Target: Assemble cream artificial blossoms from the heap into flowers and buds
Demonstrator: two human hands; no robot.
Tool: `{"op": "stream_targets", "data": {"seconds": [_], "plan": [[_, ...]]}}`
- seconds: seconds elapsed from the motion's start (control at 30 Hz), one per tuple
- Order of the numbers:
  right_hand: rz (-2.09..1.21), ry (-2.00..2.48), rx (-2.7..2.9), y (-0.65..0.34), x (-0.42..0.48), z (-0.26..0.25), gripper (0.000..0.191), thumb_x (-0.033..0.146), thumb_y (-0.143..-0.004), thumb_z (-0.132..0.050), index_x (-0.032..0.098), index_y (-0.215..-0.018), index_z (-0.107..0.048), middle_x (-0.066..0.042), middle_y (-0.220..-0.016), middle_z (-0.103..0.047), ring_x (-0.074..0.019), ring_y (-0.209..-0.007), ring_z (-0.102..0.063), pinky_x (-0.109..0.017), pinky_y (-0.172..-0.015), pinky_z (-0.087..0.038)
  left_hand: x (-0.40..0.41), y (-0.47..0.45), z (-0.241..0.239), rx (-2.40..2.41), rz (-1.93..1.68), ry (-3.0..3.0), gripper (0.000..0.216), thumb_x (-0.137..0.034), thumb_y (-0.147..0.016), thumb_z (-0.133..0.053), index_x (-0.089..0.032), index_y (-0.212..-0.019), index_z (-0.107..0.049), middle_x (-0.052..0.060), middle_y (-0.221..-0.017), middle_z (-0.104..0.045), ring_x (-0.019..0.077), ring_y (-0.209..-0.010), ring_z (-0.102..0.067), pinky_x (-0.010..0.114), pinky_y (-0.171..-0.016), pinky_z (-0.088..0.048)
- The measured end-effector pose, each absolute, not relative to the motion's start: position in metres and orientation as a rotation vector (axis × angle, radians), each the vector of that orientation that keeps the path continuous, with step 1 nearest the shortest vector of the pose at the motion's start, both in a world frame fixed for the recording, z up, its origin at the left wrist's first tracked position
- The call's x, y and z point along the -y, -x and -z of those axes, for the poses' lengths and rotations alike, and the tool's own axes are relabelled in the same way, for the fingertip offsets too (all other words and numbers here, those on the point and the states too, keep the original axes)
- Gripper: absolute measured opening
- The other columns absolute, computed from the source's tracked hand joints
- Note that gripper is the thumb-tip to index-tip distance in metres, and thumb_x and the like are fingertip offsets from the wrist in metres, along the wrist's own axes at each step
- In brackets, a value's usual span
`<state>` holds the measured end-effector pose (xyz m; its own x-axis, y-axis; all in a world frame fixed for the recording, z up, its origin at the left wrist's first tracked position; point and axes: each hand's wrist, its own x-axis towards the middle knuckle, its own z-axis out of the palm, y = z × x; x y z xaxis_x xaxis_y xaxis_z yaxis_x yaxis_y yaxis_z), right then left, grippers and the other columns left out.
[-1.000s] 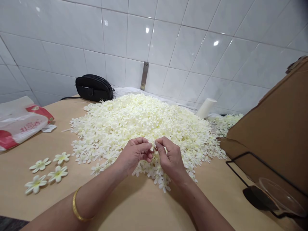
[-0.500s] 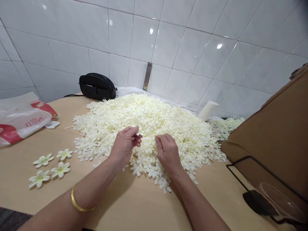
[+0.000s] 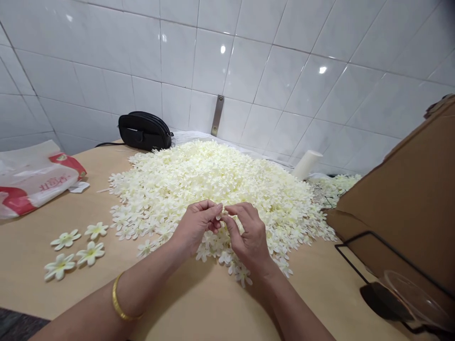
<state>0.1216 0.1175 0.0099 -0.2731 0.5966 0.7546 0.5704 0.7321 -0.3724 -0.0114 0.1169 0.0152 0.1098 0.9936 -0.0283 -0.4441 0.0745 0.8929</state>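
Note:
A wide heap of white artificial flowers [image 3: 220,166] with pale yellow centres covers the middle of the table. Above its near edge, my left hand [image 3: 199,222] is closed in a pinch, with a small pale bit, apparently a white flower, at the thumb and fingertip. My right hand [image 3: 249,234] meets it there, thumb and forefinger drawn together at the left fingertips. What the right fingers hold is too small to make out. Several thicker cream flowers [image 3: 91,253] with yellow-green centres lie apart on the left of the table.
A black pouch [image 3: 144,131] stands behind the heap by the tiled wall. At left lies a red-and-white plastic bag [image 3: 39,180]. A white roll [image 3: 307,164] leans at back right. Cardboard [image 3: 401,203] rises at right, with dark-lensed glasses [image 3: 384,300] near it. The tabletop [image 3: 199,303] is tan.
My hands have come together from apart. The left moved right and slightly down; the right thumb and forefinger extended to the left fingertips.

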Motion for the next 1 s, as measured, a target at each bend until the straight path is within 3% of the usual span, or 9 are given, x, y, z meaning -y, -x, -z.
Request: {"op": "stream_targets", "data": {"seconds": [0.23,0.43,0.63,0.83,1.0], "plan": [[-0.120,0.893,1.946,-0.1229,-0.1175,-0.0086,0.018,0.012,-0.082,-0.041,0.017,-0.086,-0.058,-0.006,-0.080,-0.057,-0.0177,-0.078,-0.051,-0.032,-0.071,-0.042,-0.1180,0.0111,-0.0149,-0.715,-1.232,-0.777,0.026,-0.037,-0.069,-0.065,-0.012,-0.065,-0.056,-0.001,-0.055,-0.053,0.0076,-0.047,-0.051,0.019,-0.045,-0.040],[-0.149,0.926,1.941,-0.1251,-0.1184,-0.0081,0.019,0.013,-0.083,-0.039,0.017,-0.083,-0.057,-0.006,-0.076,-0.056,-0.0179,-0.075,-0.051,-0.031,-0.069,-0.041,-0.1187,0.0123,-0.0138,-0.679,-1.197,-0.792,0.014,-0.019,-0.065,-0.069,-0.010,-0.065,-0.058,0.001,-0.057,-0.057,0.0083,-0.051,-0.055,0.019,-0.049,-0.045],[-0.186,0.960,1.903,-0.1243,-0.1185,-0.0100,0.018,0.015,-0.085,-0.037,0.016,-0.076,-0.053,-0.004,-0.072,-0.052,-0.0155,-0.069,-0.048,-0.028,-0.064,-0.038,-0.1184,0.0117,-0.0132,-0.664,-1.186,-0.773,0.012,-0.018,-0.064,-0.069,-0.010,-0.067,-0.059,0.003,-0.059,-0.060,0.0096,-0.053,-0.057,0.020,-0.051,-0.046],[-0.181,1.009,1.899,-0.1220,-0.1193,-0.0068,0.019,0.017,-0.086,-0.035,0.018,-0.070,-0.047,-0.002,-0.068,-0.047,-0.0145,-0.066,-0.046,-0.026,-0.062,-0.036,-0.1160,0.0095,-0.0167,-0.733,-1.187,-0.803,0.015,-0.016,-0.060,-0.070,-0.012,-0.062,-0.056,-0.001,-0.051,-0.055,0.0095,-0.049,-0.054,0.021,-0.050,-0.044],[-0.194,1.001,1.848,-0.1219,-0.1185,-0.0065,0.017,0.019,-0.086,-0.035,0.018,-0.078,-0.050,-0.002,-0.071,-0.050,-0.0138,-0.066,-0.047,-0.026,-0.062,-0.038,-0.1141,0.0087,-0.0162,-0.791,-1.237,-0.877,0.014,-0.021,-0.064,-0.066,-0.014,-0.063,-0.054,-0.003,-0.050,-0.052,0.0074,-0.046,-0.049,0.020,-0.048,-0.039]]}}
